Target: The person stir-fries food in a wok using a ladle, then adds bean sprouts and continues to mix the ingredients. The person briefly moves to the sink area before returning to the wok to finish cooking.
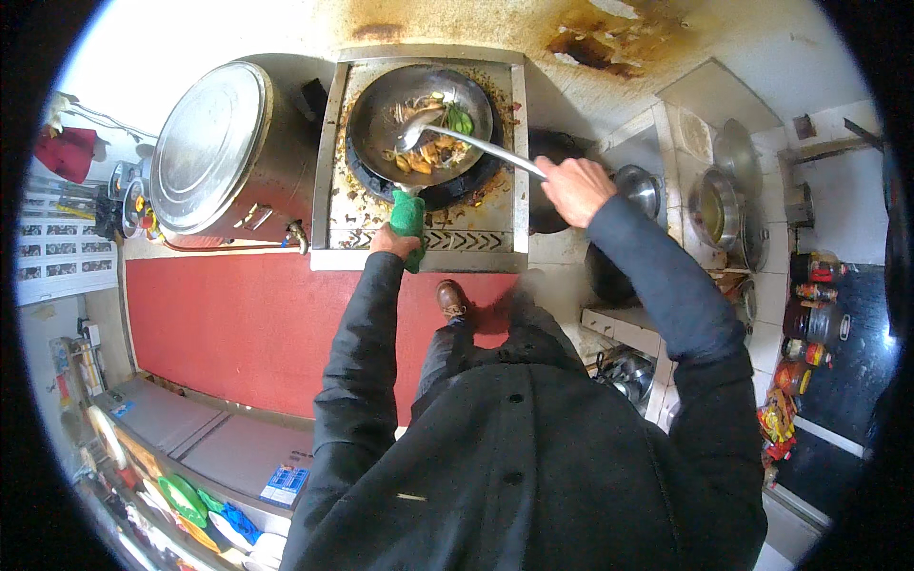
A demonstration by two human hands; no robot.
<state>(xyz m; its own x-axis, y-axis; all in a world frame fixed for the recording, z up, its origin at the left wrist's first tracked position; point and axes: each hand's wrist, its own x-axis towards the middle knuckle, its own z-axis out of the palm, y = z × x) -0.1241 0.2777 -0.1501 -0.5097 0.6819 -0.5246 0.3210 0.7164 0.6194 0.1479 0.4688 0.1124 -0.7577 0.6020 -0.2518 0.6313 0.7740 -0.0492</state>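
Observation:
A dark wok [371, 105] sits on the burner of a steel stove [428, 259]. My left hand [392, 244] is closed round the wok's handle, with a green cloth [407, 217] wrapped over it. My right hand [574, 188] grips the long metal handle of a ladle [486, 147] from the right. The ladle's bowl is down in the wok, among the food. Browned pieces [438, 152] lie in the bottom of the wok, and green vegetable pieces [459, 119] are at its right side.
A big lidded steel drum [214, 143] stands left of the stove. Metal bowls [712, 205] rest on a tiled counter at right, with jars [817, 322] on a dark surface beyond. Behind me at left is a grey cabinet [228, 447]. The floor [228, 333] is red.

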